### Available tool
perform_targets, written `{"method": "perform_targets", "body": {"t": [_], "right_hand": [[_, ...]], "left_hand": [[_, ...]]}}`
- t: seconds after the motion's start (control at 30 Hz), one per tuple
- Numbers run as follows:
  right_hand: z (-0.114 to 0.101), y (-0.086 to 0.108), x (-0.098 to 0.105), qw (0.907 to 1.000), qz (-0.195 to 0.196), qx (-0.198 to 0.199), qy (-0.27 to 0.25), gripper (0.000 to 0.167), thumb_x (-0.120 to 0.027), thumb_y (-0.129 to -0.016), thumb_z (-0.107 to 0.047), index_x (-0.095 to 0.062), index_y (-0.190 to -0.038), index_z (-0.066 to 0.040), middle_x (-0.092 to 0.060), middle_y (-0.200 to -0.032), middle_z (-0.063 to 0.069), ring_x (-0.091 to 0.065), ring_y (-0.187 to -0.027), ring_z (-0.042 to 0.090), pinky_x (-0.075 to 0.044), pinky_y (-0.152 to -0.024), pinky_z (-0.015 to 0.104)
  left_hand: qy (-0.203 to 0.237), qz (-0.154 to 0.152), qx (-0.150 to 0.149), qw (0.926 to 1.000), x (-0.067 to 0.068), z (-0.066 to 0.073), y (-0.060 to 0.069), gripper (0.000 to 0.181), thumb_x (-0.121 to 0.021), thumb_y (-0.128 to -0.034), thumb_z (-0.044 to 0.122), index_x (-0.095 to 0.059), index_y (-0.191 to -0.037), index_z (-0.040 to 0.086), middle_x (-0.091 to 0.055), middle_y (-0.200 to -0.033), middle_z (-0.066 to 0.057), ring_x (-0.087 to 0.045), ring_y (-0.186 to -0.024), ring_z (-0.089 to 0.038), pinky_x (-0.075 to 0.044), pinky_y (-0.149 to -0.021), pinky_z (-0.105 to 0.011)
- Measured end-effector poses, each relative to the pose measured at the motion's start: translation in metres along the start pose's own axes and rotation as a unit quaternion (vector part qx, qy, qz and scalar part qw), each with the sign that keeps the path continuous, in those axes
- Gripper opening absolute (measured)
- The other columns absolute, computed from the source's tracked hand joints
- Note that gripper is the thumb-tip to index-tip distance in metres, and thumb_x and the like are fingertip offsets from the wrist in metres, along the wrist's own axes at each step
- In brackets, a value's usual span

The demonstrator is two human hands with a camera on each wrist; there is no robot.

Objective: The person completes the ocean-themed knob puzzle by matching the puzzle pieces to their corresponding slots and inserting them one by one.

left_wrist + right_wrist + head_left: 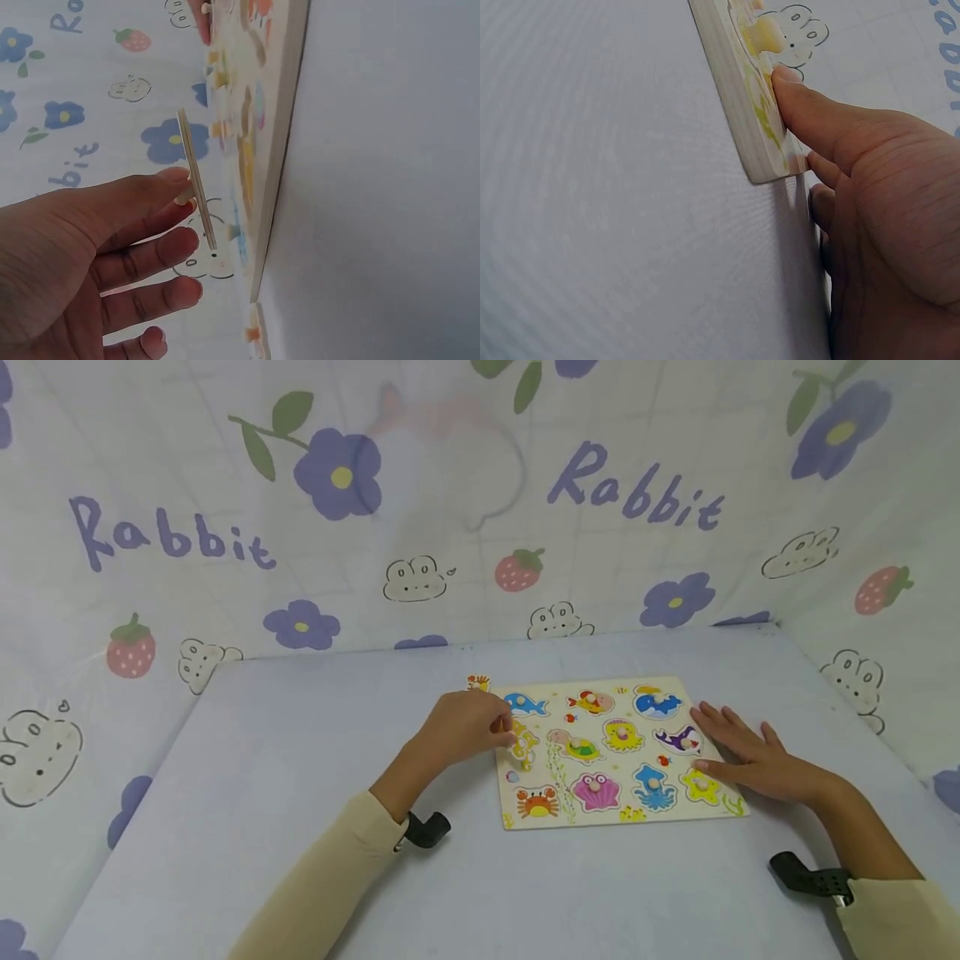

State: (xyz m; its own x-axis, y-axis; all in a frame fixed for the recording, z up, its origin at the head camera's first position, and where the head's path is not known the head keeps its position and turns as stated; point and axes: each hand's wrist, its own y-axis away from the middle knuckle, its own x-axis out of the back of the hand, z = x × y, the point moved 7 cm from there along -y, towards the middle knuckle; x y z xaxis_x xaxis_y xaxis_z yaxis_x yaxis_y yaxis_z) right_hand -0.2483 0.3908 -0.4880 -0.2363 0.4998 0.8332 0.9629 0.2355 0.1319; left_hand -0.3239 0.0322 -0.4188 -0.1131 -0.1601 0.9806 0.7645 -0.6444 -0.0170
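My left hand point(468, 727) pinches a thin wooden puzzle piece point(196, 180) by its small knob, between thumb and index finger. The piece is seen edge-on in the left wrist view, tilted and apart from the board; its picture is hidden there. Below those fingers lies the left side of a wooden peg puzzle board point(637, 824), where a yellow shape point(522, 745) shows beside the fingertips. My right hand point(772, 768) lies at the board's right edge, fingers extended, with the thumb point(791, 86) on the board by the yellow starfish piece point(702, 785).
Several knobbed sea-animal pieces sit in the board, among them a pink shell point(596, 792) and a blue squid point(655, 787). The crab picture point(537, 802) shows no knob. A loose orange-red piece point(477, 682) lies behind my left hand. A patterned curtain point(465, 527) borders the table.
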Motion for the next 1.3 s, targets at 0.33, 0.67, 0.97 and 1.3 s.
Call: {"method": "perform_targets", "body": {"t": [0.33, 0.67, 0.97, 1.3], "right_hand": [[0.0, 0.002, 0.001, 1.0, 0.001, 0.001, 0.002, 0.091, -0.059, -0.096, -0.051, -0.009, -0.164, -0.017, 0.001, -0.168, 0.02, 0.015, -0.151, 0.046, 0.023, -0.107, 0.069], [0.002, 0.001, -0.001, 1.0, 0.002, 0.003, 0.005, 0.091, -0.059, -0.096, -0.051, -0.009, -0.164, -0.018, 0.001, -0.168, 0.019, 0.015, -0.151, 0.046, 0.023, -0.107, 0.07], [0.001, 0.001, -0.002, 1.0, 0.002, 0.006, 0.005, 0.091, -0.059, -0.095, -0.051, -0.009, -0.164, -0.019, 0.0, -0.169, 0.019, 0.014, -0.151, 0.046, 0.023, -0.107, 0.07], [-0.002, 0.001, 0.0, 1.0, 0.001, 0.003, 0.002, 0.091, -0.06, -0.095, -0.051, -0.009, -0.164, -0.018, 0.0, -0.168, 0.019, 0.015, -0.151, 0.046, 0.023, -0.107, 0.07]], "left_hand": [[-0.015, 0.003, -0.009, 0.9998, -0.008, 0.012, -0.001, 0.021, -0.079, -0.0889, 0.041, -0.068, -0.087, 0.023, -0.053, -0.067, 0.009, -0.05, -0.066, -0.006, -0.034, -0.058, -0.024], [-0.021, 0.004, -0.008, 0.9997, -0.011, 0.014, -0.001, 0.019, -0.079, -0.0894, 0.04, -0.072, -0.091, 0.022, -0.055, -0.068, 0.01, -0.051, -0.067, -0.007, -0.035, -0.058, -0.023], [-0.023, 0.005, -0.004, 0.9997, -0.015, 0.011, -0.001, 0.02, -0.078, -0.0897, 0.04, -0.073, -0.095, 0.022, -0.057, -0.07, 0.01, -0.052, -0.069, -0.007, -0.036, -0.059, -0.023], [-0.017, 0.007, -0.006, 0.9998, -0.019, 0.01, -0.004, 0.018, -0.078, -0.0895, 0.04, -0.073, -0.094, 0.023, -0.057, -0.07, 0.011, -0.053, -0.07, -0.007, -0.038, -0.061, -0.024]]}}
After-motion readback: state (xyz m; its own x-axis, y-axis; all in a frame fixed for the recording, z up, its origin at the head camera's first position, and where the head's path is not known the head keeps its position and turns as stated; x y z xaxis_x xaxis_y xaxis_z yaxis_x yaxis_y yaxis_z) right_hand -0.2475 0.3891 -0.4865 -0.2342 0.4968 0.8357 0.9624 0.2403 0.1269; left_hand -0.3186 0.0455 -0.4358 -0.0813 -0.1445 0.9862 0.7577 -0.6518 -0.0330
